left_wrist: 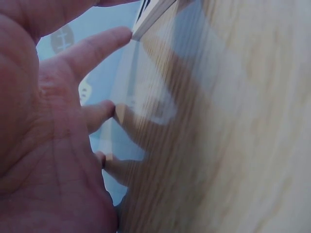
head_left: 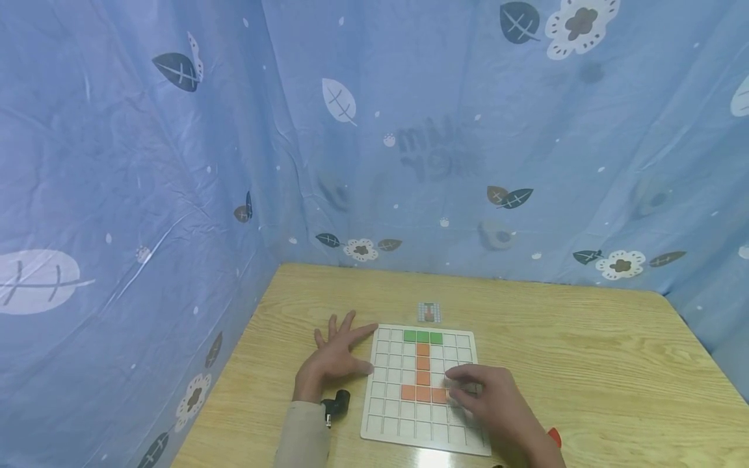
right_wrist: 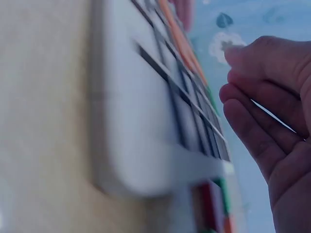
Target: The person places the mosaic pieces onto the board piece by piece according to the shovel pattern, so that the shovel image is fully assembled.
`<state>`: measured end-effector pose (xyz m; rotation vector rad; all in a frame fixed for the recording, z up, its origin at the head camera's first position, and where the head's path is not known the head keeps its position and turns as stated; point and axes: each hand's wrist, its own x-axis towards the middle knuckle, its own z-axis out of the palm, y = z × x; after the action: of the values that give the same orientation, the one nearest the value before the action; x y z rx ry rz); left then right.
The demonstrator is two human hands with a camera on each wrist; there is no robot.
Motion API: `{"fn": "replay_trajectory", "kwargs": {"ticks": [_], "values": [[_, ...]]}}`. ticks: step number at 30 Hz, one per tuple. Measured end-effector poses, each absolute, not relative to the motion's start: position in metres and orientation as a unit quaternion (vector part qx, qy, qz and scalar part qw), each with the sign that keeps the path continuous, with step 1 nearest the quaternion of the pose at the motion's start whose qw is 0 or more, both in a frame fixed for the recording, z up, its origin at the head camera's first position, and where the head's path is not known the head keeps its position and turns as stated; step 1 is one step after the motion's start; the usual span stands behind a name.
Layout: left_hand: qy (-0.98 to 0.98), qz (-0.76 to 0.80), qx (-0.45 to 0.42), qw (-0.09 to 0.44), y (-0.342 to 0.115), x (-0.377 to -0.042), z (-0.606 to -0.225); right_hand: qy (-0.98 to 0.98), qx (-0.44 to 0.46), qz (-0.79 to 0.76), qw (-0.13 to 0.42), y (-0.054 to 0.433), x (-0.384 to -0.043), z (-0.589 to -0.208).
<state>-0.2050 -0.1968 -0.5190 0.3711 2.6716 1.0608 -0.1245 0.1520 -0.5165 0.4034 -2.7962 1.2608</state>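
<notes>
From my head, I see a white square gridded board point(head_left: 391, 408) at six o'clock on the yellowish wood-grain table point(head_left: 585, 364). Done so far, I judge: three flat green squares point(head_left: 422, 337) across the top, three flat orange squares point(head_left: 423, 363) as a stem, three more as a base. That resembles the small patterned card point(head_left: 430, 312) at the board's twelve, too tiny to confirm whether anything is left. At nine, my left hand point(head_left: 335, 357) is spread and empty, thumb at the edge; at three, my right hand point(head_left: 488, 393) hovers, loosely bent. In the left wrist view, my index fingertip touches the board's corner toward eleven. In the right wrist view, my fingers, toward three, hold nothing visible.
</notes>
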Motion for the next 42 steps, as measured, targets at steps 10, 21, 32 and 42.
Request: {"fn": "replay_trajectory", "kwargs": {"ticks": [10,21,32,42], "values": [[0.916,0.360,0.128,0.119,-0.198,-0.206,-0.521,-0.898,0.098,0.425,0.062,0.202,-0.132,-0.496],[0.916,0.361,0.125,0.121,-0.197,-0.205,-0.520,-0.883,0.085,0.460,0.048,0.246,-0.129,-0.504],[0.916,0.362,0.125,0.122,-0.197,-0.205,-0.518,-0.881,0.030,0.472,-0.026,0.253,-0.127,-0.518],[0.914,0.365,0.126,0.122,-0.197,-0.205,-0.518,-0.893,0.024,0.448,-0.048,0.250,-0.129,-0.525]]}}
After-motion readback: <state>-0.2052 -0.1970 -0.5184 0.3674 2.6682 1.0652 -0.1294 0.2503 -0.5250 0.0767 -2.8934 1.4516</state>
